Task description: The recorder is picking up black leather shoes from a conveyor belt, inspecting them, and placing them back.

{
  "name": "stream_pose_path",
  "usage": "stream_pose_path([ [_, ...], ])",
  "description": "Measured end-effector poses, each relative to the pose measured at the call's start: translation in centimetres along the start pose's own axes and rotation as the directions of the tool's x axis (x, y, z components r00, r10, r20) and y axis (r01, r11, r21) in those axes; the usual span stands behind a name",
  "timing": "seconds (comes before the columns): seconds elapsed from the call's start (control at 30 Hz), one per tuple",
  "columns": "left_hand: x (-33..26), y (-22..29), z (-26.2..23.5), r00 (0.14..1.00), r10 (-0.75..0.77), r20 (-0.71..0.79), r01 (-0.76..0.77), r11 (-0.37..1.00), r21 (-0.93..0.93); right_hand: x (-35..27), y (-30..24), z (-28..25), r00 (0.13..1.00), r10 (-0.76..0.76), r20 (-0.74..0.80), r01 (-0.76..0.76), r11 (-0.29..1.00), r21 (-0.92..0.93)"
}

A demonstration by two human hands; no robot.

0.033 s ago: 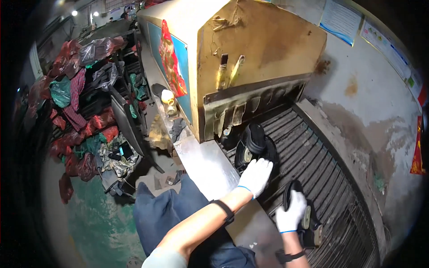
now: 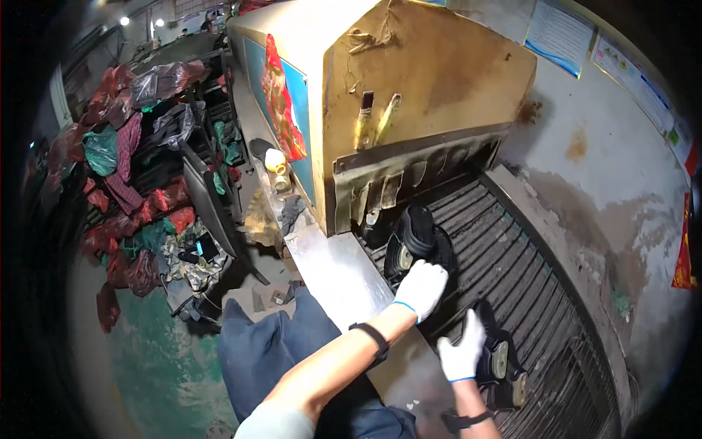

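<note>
My left hand [image 2: 424, 289], in a white glove, has its fingers closed at a black shoe [image 2: 418, 230], one of several dark shoes bunched at the machine's mouth; the fingertips are partly hidden. A pale patch shows on the side of one of these shoes. Lower right, my gloved right hand [image 2: 462, 351] is open, thumb and fingers apart, beside another group of black shoes [image 2: 500, 358] with pale, rounded pieces on them. These shoes lie on a dark slatted conveyor [image 2: 504, 271].
A yellowed box-shaped machine [image 2: 431, 80] with a hanging flap [image 2: 420, 175] stands over the conveyor. A metal ledge [image 2: 336, 267] runs along its near side. At left is a rack with red bags [image 2: 172, 194]; a stained wall [image 2: 578, 146] rises at right.
My right hand has drawn slightly left, off the dark shoe it was on, and its fingers have opened. The left hand has barely shifted.
</note>
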State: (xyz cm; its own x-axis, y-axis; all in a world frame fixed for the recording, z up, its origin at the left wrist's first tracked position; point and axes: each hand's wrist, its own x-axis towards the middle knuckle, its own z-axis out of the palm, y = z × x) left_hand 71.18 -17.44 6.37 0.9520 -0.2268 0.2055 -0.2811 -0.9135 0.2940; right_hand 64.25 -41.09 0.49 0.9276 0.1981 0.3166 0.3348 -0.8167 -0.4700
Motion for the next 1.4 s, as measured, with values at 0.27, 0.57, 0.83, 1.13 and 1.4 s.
stream_pose_path([
  [0.27, -11.8, 11.1, -6.4, 0.873, 0.396, -0.284, -0.429, 0.901, -0.065, 10.9, -0.7, 12.1, 0.824, 0.422, 0.377, -0.565, 0.656, 0.5],
  [0.57, -36.5, 8.8, -14.9, 0.897, -0.115, 0.427, 0.131, 0.991, -0.009, 6.6, 7.1, 3.9, 0.714, 0.16, 0.681, -0.617, -0.315, 0.721],
  [0.83, -38.1, -1.4, -11.6, 0.697, -0.592, -0.404, 0.565, 0.801, -0.198, -5.9, -9.0, -6.0, 0.85, -0.225, 0.476, -0.52, -0.503, 0.69],
  [1.13, -42.9, -1.3, -12.6, 0.85, -0.527, -0.018, 0.078, 0.16, -0.984, -13.3, -20.3, -7.0, 0.881, -0.192, 0.432, -0.26, 0.567, 0.782],
  [1.4, -41.3, -0.2, -15.5, 0.821, -0.569, -0.043, -0.193, -0.206, -0.959, -13.7, -24.9, -7.4, 0.815, -0.319, 0.483, -0.19, 0.641, 0.744],
])
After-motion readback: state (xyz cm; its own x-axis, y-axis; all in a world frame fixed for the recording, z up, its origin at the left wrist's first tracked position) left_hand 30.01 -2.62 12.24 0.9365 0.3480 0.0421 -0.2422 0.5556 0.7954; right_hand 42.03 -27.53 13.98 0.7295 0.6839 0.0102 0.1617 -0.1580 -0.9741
